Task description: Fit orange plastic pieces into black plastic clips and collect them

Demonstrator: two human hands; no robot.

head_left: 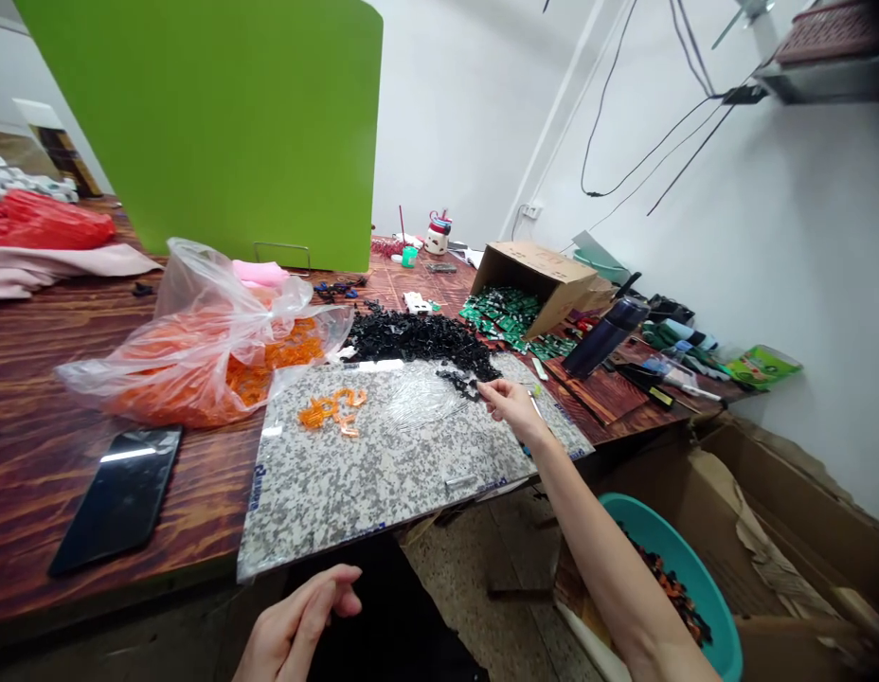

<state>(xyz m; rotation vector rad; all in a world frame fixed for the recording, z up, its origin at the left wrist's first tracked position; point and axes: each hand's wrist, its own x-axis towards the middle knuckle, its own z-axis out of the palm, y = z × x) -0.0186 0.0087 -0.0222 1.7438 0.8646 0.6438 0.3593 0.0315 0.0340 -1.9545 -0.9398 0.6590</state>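
Observation:
My right hand point(511, 405) reaches over the speckled board point(383, 493), thumb and fingertips pinched at a small black plastic part point(469, 386) by the edge of the black heap point(418, 336). My left hand point(304, 620) is held low in front of the board, fingers curled together; whatever is inside them, if anything, is hidden. Several translucent orange plastic parts point(332, 410) lie loose on the board's left half. In its middle is a spread of thin clear pins point(421, 403). A small metallic cylinder point(459, 481) rests near the front edge.
Left of the board are a knotted clear bag point(198, 350) of orange parts and a black phone point(119, 497). A tipped carton point(553, 275) spills green pieces point(507, 317); a dark bottle point(604, 336) stands beside it. Below right sits a teal basin point(720, 606) of orange-and-black pieces.

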